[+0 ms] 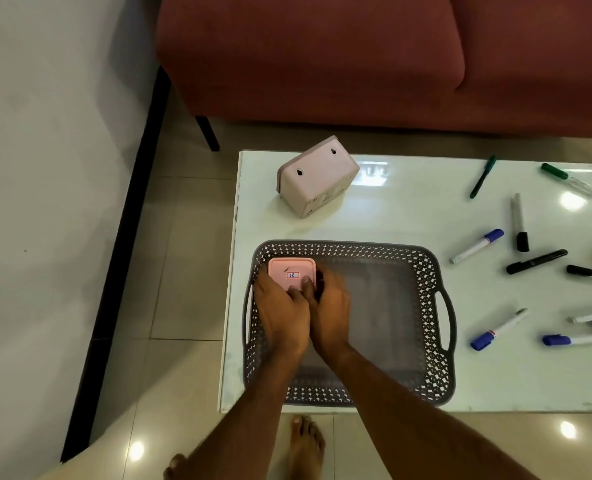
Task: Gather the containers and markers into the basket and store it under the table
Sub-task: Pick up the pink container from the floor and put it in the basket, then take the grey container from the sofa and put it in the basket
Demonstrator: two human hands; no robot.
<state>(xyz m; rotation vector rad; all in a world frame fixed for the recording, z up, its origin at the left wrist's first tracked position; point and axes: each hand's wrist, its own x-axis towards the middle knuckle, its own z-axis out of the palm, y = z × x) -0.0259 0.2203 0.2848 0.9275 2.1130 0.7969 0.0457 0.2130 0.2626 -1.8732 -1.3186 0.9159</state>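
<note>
Left hand [280, 308]: closed on the near left side of the pink container [291, 273].
Right hand [327, 303]: gripped its right side, though the fingers were blurred.
Pink container: sat in the far left corner of the grey basket [426, 386].
Second container [317, 176]: on its side beyond the basket.
Markers [476, 247]: scattered on the table [408, 209], right of the basket.

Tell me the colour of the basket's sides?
Grey basket, with a white diamond cutout pattern, in the head view.
</note>
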